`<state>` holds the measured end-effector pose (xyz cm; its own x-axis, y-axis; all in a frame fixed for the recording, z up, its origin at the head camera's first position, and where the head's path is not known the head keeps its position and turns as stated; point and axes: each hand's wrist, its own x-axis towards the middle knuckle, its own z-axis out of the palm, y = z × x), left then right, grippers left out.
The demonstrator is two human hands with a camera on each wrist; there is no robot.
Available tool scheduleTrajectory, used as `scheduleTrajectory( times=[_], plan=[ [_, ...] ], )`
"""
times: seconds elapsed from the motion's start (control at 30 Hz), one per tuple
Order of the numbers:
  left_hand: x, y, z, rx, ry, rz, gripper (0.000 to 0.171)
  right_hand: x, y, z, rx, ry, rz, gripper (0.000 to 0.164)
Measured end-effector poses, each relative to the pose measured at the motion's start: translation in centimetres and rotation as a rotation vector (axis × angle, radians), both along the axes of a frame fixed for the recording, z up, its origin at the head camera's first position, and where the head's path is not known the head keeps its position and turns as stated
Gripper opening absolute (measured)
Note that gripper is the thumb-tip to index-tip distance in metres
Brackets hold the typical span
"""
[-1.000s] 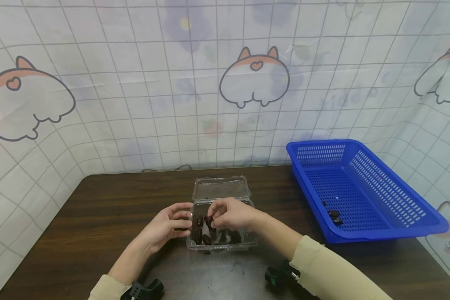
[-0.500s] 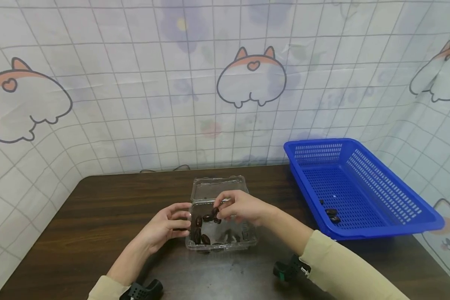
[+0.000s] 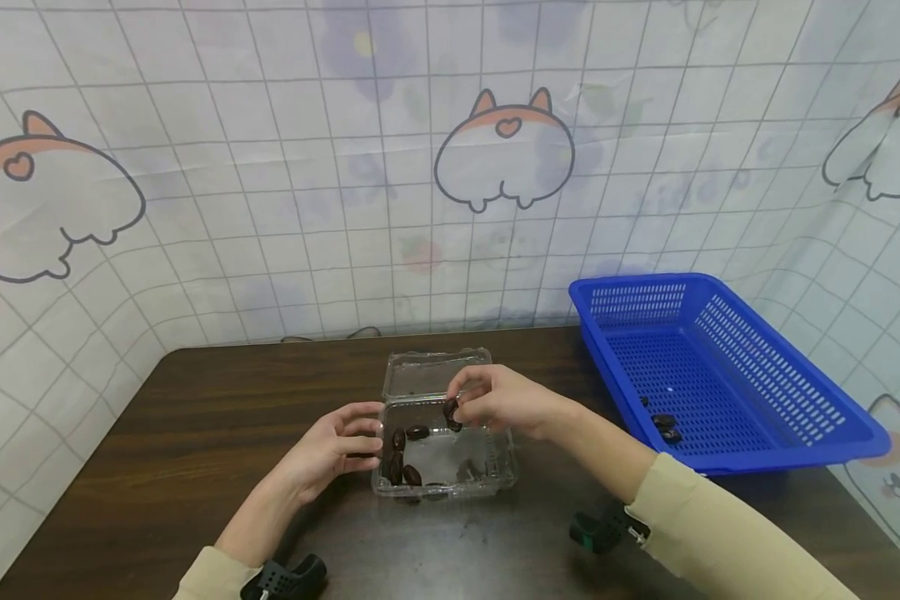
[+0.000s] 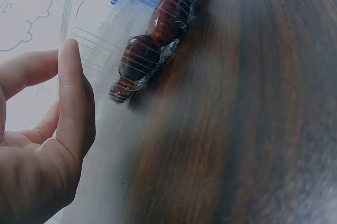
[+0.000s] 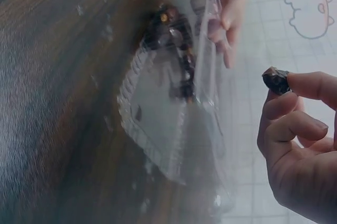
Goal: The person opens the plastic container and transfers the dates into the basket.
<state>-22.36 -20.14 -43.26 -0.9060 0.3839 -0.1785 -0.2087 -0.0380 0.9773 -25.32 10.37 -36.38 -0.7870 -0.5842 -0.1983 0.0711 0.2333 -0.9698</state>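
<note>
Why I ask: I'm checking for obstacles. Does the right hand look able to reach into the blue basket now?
Likely yes: the right hand, pinching a dark date, has nothing visible between it and the open-topped blue basket, but must clear the basket's left rim.

glossy clear plastic box [image 3: 446, 454], shiny date-like pieces [image 4: 169, 19], matt cloth sleeve [image 3: 727, 529], smooth plastic basket [image 3: 787, 460], wood-grained table [image 3: 225, 404]

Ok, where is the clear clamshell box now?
In the head view, the clear clamshell box stands centrally on the table, between the left hand and the blue basket.
</note>
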Motion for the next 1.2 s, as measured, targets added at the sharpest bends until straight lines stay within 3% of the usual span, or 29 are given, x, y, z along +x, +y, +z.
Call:
scheduleTrajectory(
  times=[0.6, 1.2],
  plan=[
    [-0.2, 0.0, 0.1, -0.013, 0.013, -0.005, 0.063, 0.5, 4.3, 3.1, 0.020, 0.067, -0.052, 0.022],
    [0.1, 0.1, 0.2, -0.023, 0.006, -0.003, 0.064, 0.9, 8.8, 4.3, 0.003, 0.045, -0.114, 0.027]
  ],
)
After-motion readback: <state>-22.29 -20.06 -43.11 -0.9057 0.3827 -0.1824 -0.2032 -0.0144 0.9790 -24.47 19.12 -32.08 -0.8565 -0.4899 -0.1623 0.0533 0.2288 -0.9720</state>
